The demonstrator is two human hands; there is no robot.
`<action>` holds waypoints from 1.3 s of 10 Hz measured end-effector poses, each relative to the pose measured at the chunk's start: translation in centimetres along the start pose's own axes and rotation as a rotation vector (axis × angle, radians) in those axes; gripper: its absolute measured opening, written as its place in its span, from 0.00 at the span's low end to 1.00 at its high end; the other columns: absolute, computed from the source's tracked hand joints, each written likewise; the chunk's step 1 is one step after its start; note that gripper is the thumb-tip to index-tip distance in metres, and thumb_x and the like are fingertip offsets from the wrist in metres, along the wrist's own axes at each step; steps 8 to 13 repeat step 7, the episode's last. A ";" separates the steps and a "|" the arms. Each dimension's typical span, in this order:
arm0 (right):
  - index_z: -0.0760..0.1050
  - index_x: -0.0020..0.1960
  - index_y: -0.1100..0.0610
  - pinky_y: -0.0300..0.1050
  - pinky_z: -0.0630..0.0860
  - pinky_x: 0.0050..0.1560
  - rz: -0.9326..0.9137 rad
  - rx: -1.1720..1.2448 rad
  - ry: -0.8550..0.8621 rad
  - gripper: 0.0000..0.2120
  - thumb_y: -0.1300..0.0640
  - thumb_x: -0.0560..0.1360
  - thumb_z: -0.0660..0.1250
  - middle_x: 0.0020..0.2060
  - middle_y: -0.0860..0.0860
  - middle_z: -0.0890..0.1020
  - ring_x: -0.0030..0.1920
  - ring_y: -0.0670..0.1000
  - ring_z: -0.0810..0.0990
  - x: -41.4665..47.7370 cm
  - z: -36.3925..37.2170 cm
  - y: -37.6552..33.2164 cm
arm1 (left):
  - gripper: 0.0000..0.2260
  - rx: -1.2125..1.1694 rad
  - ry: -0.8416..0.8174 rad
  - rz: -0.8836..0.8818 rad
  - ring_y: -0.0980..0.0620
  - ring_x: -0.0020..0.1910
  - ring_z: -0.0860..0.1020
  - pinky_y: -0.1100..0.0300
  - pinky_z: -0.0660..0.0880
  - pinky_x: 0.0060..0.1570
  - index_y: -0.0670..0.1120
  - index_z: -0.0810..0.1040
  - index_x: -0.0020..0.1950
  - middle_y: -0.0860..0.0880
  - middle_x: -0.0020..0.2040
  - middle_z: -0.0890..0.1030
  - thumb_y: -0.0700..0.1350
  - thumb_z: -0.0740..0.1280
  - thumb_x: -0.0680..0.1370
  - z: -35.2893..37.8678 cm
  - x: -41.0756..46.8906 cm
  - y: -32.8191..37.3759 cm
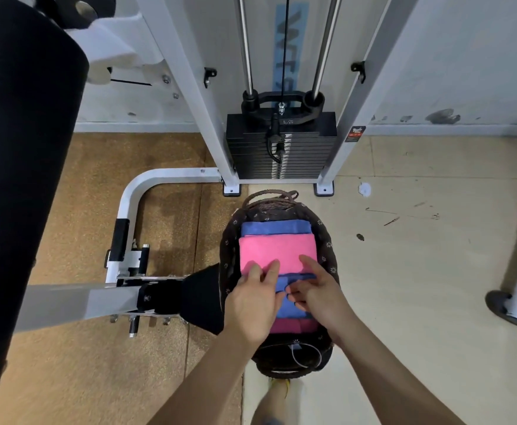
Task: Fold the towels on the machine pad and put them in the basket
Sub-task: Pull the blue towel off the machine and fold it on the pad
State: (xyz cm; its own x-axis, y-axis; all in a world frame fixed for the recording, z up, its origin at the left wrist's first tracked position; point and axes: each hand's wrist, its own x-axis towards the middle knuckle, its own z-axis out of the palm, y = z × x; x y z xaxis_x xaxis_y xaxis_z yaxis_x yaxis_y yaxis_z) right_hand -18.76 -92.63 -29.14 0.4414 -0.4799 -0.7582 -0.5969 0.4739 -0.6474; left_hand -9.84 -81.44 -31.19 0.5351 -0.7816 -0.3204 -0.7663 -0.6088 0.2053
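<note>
Placement now; your left hand (252, 305) presses flat, your right hand (321, 292) pinches the blue towel (289, 312) in the basket (327, 240). Next likely calls for release.

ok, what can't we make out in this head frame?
Head view only.
Near blue towel: mostly covered by the left hand and right hand; whether the right one pinches or just presses it is unclear.
Basket: anything under the top towels is hidden by them.
Large black pad: cut off by the left edge; leftover towels there cannot be seen.
Weight-stack sticker: too small to read.
</note>
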 end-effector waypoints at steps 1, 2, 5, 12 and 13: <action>0.68 0.68 0.50 0.43 0.72 0.35 0.045 0.146 -0.001 0.27 0.72 0.75 0.60 0.38 0.60 0.80 0.37 0.53 0.75 -0.3 0.1 -0.1 | 0.27 -0.012 -0.003 -0.023 0.45 0.47 0.79 0.54 0.78 0.38 0.53 0.67 0.73 0.44 0.56 0.75 0.56 0.68 0.75 0.5 0.3 0.0; 0.73 0.65 0.53 0.48 0.73 0.42 0.048 0.235 0.071 0.22 0.70 0.75 0.60 0.40 0.59 0.81 0.40 0.54 0.76 -0.5 -0.2 0.1 | 0.25 -0.082 -0.033 -0.037 0.46 0.53 0.76 0.54 0.77 0.48 0.55 0.63 0.75 0.47 0.60 0.71 0.54 0.63 0.79 0.5 0.5 -0.3; 0.69 0.70 0.53 0.59 0.74 0.60 0.031 0.154 0.103 0.25 0.69 0.75 0.59 0.40 0.54 0.77 0.42 0.51 0.74 -0.7 0.0 0.7 | 0.20 -0.086 0.030 -0.110 0.49 0.42 0.79 0.58 0.74 0.32 0.53 0.74 0.65 0.49 0.52 0.75 0.44 0.69 0.74 0.7 -1.4 -1.3; 0.73 0.66 0.51 0.46 0.74 0.45 0.010 0.173 -0.027 0.23 0.69 0.75 0.60 0.45 0.58 0.80 0.43 0.52 0.75 -2.8 -1.6 -1.3 | 0.12 -0.244 0.115 -0.132 0.50 0.34 0.78 0.63 0.68 0.27 0.52 0.78 0.60 0.50 0.50 0.76 0.44 0.66 0.76 -1.1 -1.5 -1.4; 0.73 0.66 0.51 0.46 0.74 0.45 0.010 0.173 -0.027 0.23 0.69 0.75 0.60 0.45 0.58 0.80 0.43 0.52 0.75 -2.8 -1.6 -1.3 | 0.12 -0.244 0.115 -0.132 0.50 0.34 0.78 0.63 0.68 0.27 0.52 0.78 0.60 0.50 0.50 0.76 0.44 0.66 0.76 -1.1 -1.5 -1.4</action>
